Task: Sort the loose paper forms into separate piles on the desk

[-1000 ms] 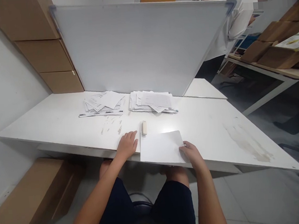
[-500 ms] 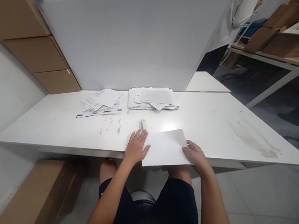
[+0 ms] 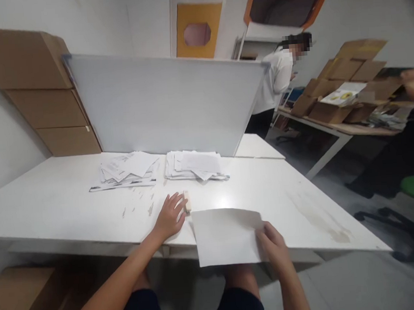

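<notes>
— Take the white sheet [image 3: 228, 237] as the middle of the clock; where are the hands?

— The right hand [image 3: 273, 243] is at three o'clock, thumb and fingers clamped on the sheet's right edge. The left hand [image 3: 169, 218] is at about ten, well apart from the other, its fingers spread

— Is the left one on anything?

— Its fingertips reach the left side of a small cream block [image 3: 188, 207], between ten and eleven, just beyond the sheet's far left corner. I cannot tell whether they press on it

— And the sheet itself?

— At the near edge of the bench [image 3: 259, 184], its six o'clock side jutting out past that edge. I cannot tell whether it is lifted

— What is further off?

— One pile of papers [image 3: 125, 168] at ten and a second pile [image 3: 195, 165] between eleven and twelve. Behind them stands a whiteboard [image 3: 170, 105], with stacked cardboard boxes [image 3: 54, 107] by its left end. Beyond its right end, near one o'clock, is a co-worker in a white shirt [image 3: 276, 75]
</notes>
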`<action>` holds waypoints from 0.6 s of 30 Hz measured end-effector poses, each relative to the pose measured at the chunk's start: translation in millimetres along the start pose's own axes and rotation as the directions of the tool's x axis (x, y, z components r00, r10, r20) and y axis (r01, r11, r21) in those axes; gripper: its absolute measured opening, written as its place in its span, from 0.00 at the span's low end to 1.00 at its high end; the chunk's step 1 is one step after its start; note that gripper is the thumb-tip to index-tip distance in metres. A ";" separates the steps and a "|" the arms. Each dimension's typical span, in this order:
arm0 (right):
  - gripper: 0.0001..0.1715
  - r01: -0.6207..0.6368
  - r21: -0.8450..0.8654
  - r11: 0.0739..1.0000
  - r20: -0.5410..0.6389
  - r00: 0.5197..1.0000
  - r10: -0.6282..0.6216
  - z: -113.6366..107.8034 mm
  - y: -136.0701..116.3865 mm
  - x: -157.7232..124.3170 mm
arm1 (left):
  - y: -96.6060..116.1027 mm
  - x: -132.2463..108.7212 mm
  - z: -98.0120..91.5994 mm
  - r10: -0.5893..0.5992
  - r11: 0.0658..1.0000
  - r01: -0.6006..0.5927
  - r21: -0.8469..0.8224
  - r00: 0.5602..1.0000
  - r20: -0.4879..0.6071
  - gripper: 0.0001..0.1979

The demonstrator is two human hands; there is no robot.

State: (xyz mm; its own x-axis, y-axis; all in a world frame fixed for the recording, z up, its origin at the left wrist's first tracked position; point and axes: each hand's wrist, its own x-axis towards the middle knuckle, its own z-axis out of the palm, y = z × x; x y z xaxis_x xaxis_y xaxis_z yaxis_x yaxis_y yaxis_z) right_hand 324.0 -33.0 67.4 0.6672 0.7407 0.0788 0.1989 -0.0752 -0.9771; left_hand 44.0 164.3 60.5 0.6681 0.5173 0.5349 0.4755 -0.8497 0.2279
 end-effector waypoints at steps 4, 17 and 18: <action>0.15 0.071 0.093 0.993 -0.197 0.979 -0.051 7.9 -39.7 68.7 | -11.2 3.5 13.1 -0.217 0.975 0.221 -0.002 0.960 0.176 0.33; 0.33 0.060 -0.414 0.908 -0.117 0.986 -0.118 168.9 -40.5 235.6 | 6.9 3.4 -2.6 -0.427 0.831 0.528 -0.175 0.806 0.410 0.43; 0.33 0.050 -0.447 0.893 -0.144 0.981 -0.127 170.0 -28.1 237.2 | 8.6 2.3 -1.8 -0.432 0.821 0.535 -0.198 0.810 0.397 0.42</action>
State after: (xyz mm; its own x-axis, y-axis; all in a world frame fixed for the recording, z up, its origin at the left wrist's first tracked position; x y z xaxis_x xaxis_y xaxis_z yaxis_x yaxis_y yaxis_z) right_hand 354.6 258.3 79.9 0.7331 0.6402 0.2296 0.5315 -0.3287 -0.7807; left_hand 48.6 158.0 65.2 0.5626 0.8266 0.0116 0.6346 -0.4408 0.6348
